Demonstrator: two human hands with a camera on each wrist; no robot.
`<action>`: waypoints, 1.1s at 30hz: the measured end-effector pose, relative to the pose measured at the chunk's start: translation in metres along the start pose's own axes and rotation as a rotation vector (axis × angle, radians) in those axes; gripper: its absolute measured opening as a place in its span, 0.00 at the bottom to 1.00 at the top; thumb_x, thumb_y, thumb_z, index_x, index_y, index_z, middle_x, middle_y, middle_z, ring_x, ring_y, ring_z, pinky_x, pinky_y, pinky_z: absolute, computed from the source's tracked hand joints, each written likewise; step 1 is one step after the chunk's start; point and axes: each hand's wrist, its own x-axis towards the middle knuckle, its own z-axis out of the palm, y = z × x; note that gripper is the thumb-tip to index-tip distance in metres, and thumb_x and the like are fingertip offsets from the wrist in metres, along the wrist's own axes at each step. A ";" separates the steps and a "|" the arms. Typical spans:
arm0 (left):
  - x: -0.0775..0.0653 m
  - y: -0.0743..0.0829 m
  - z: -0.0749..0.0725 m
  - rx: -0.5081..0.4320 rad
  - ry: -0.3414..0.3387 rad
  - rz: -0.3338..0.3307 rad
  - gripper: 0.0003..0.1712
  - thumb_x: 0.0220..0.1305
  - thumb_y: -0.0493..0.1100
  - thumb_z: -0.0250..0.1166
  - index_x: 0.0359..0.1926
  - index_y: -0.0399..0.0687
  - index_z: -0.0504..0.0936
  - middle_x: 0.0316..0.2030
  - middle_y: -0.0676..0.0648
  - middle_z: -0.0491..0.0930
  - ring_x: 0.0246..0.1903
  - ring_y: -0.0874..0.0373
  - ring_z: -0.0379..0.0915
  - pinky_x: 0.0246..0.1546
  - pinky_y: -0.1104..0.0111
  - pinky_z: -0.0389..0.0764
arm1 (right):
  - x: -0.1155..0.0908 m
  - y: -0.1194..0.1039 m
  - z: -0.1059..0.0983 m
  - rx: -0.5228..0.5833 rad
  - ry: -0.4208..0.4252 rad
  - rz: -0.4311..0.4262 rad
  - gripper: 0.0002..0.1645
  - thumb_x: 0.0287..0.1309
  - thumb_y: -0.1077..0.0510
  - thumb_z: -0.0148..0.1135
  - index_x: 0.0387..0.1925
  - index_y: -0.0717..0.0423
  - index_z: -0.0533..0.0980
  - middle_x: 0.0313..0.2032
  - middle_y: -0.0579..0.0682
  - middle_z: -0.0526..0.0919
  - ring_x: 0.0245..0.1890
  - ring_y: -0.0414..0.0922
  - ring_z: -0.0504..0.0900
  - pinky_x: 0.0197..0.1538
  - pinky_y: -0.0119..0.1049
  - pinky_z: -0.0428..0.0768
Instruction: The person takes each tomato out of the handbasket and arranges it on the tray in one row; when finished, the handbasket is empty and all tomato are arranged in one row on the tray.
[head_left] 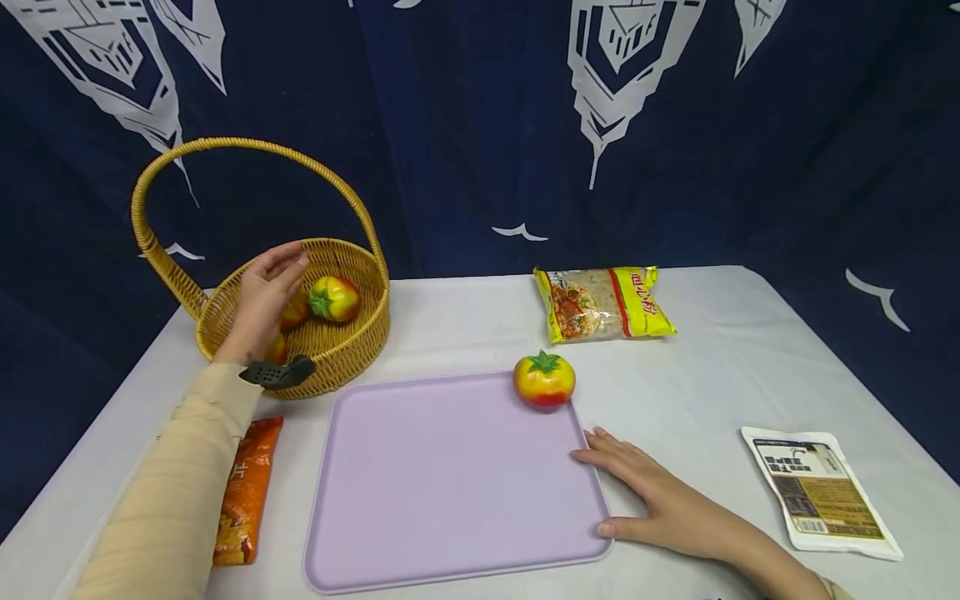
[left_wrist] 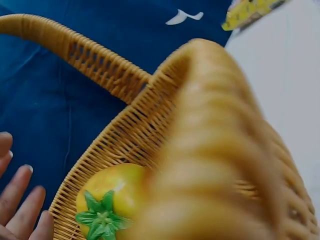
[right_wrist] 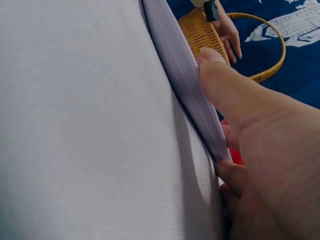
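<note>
My left hand (head_left: 272,287) hangs over the wicker basket (head_left: 367,333), its fingers loosely bent with nothing between them. Beside those fingers in the left wrist view lies a yellow-red tomato (left_wrist: 120,192) with a green leafy top. In the head view that tomato (head_left: 333,298) sits in the basket with two more partly hidden behind my hand and wrist. My right hand (head_left: 660,500) rests spread at the right edge of the lilac tray (head_left: 457,483), thumb and index fingertip touching the rim. Another tomato (head_left: 544,381) stands on the tray's far right corner.
A yellow food packet (head_left: 603,304) lies at the back of the table. An orange packet (head_left: 251,492) is left of the tray, partly under my left forearm. At the right lies a white and brown pouch (head_left: 821,492). The tall basket handle (head_left: 247,143) arches above the basket.
</note>
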 end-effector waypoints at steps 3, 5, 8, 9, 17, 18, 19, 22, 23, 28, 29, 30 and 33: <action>-0.002 -0.004 0.002 0.137 0.044 0.010 0.26 0.65 0.42 0.61 0.61 0.37 0.69 0.57 0.41 0.68 0.52 0.59 0.66 0.53 0.73 0.66 | -0.001 0.001 0.001 -0.003 -0.003 0.001 0.40 0.51 0.39 0.65 0.66 0.38 0.63 0.68 0.55 0.57 0.65 0.58 0.56 0.56 0.63 0.60; -0.002 -0.006 0.002 0.214 0.063 0.010 0.25 0.65 0.42 0.60 0.60 0.36 0.70 0.57 0.40 0.68 0.50 0.60 0.66 0.49 0.75 0.68 | -0.001 0.002 0.001 -0.003 -0.004 0.006 0.41 0.51 0.39 0.65 0.66 0.37 0.63 0.68 0.54 0.57 0.65 0.58 0.56 0.56 0.62 0.60; -0.002 -0.007 0.003 0.324 0.049 -0.015 0.27 0.65 0.43 0.60 0.61 0.36 0.69 0.57 0.40 0.68 0.50 0.59 0.65 0.49 0.74 0.68 | 0.000 0.003 0.002 0.002 -0.013 0.018 0.41 0.51 0.39 0.65 0.66 0.36 0.63 0.68 0.53 0.56 0.66 0.57 0.55 0.57 0.62 0.59; -0.002 -0.008 0.003 0.358 0.033 -0.024 0.28 0.65 0.44 0.60 0.62 0.36 0.68 0.58 0.40 0.67 0.52 0.57 0.65 0.50 0.72 0.67 | -0.001 0.003 0.002 0.002 -0.013 0.017 0.41 0.51 0.39 0.65 0.66 0.36 0.63 0.68 0.53 0.56 0.66 0.57 0.55 0.57 0.62 0.59; 0.001 -0.006 0.004 0.582 -0.193 -0.067 0.37 0.66 0.46 0.59 0.70 0.40 0.55 0.67 0.37 0.54 0.65 0.43 0.49 0.61 0.53 0.56 | 0.001 0.004 0.002 -0.008 -0.008 0.007 0.41 0.52 0.39 0.65 0.66 0.38 0.62 0.69 0.53 0.56 0.66 0.57 0.54 0.57 0.63 0.57; 0.001 -0.007 0.005 0.617 -0.224 -0.067 0.38 0.66 0.46 0.59 0.70 0.39 0.54 0.67 0.36 0.54 0.65 0.41 0.49 0.61 0.52 0.56 | 0.001 0.004 0.002 -0.004 -0.012 0.010 0.41 0.52 0.39 0.65 0.66 0.38 0.62 0.69 0.53 0.56 0.66 0.57 0.54 0.57 0.63 0.57; 0.002 -0.007 0.006 0.659 -0.253 -0.069 0.39 0.66 0.46 0.59 0.71 0.39 0.53 0.67 0.35 0.53 0.64 0.40 0.49 0.61 0.50 0.56 | 0.001 0.004 0.002 0.001 -0.013 0.011 0.41 0.52 0.39 0.65 0.66 0.38 0.62 0.69 0.53 0.56 0.66 0.57 0.54 0.57 0.64 0.57; 0.005 -0.008 0.010 0.788 -0.327 -0.064 0.40 0.64 0.46 0.62 0.70 0.37 0.54 0.65 0.31 0.55 0.62 0.38 0.52 0.60 0.49 0.57 | 0.001 0.004 0.002 -0.003 -0.012 0.009 0.41 0.52 0.39 0.65 0.66 0.38 0.62 0.69 0.53 0.56 0.66 0.56 0.53 0.58 0.63 0.57; 0.006 -0.009 0.011 0.822 -0.351 -0.059 0.41 0.63 0.46 0.63 0.70 0.36 0.55 0.64 0.31 0.56 0.61 0.37 0.53 0.60 0.49 0.56 | 0.001 0.004 0.002 -0.008 -0.010 0.008 0.41 0.52 0.39 0.65 0.66 0.38 0.62 0.69 0.53 0.55 0.67 0.56 0.53 0.58 0.61 0.57; 0.005 -0.012 0.015 0.850 -0.435 -0.066 0.39 0.62 0.44 0.64 0.69 0.36 0.57 0.62 0.30 0.58 0.58 0.38 0.56 0.58 0.48 0.59 | 0.001 0.005 0.003 -0.023 -0.005 0.007 0.41 0.52 0.39 0.65 0.67 0.38 0.62 0.69 0.51 0.55 0.67 0.52 0.52 0.64 0.43 0.52; 0.005 -0.012 0.015 0.837 -0.448 -0.070 0.39 0.62 0.44 0.64 0.69 0.36 0.56 0.62 0.30 0.58 0.57 0.38 0.57 0.58 0.49 0.60 | 0.001 0.005 0.003 -0.020 -0.005 0.006 0.41 0.52 0.39 0.65 0.67 0.38 0.62 0.69 0.51 0.55 0.67 0.52 0.52 0.65 0.38 0.50; 0.004 -0.013 0.015 0.831 -0.456 -0.081 0.39 0.62 0.44 0.64 0.69 0.37 0.56 0.62 0.30 0.58 0.57 0.38 0.57 0.58 0.49 0.60 | 0.001 0.005 0.003 -0.021 -0.004 0.006 0.41 0.52 0.39 0.65 0.66 0.38 0.62 0.69 0.51 0.56 0.67 0.52 0.52 0.65 0.38 0.50; 0.005 -0.015 0.016 0.823 -0.486 -0.091 0.40 0.62 0.46 0.64 0.69 0.39 0.56 0.61 0.31 0.59 0.55 0.39 0.59 0.55 0.50 0.63 | 0.001 0.006 0.003 -0.022 -0.001 0.004 0.41 0.51 0.39 0.65 0.66 0.38 0.62 0.69 0.52 0.56 0.67 0.52 0.53 0.65 0.39 0.50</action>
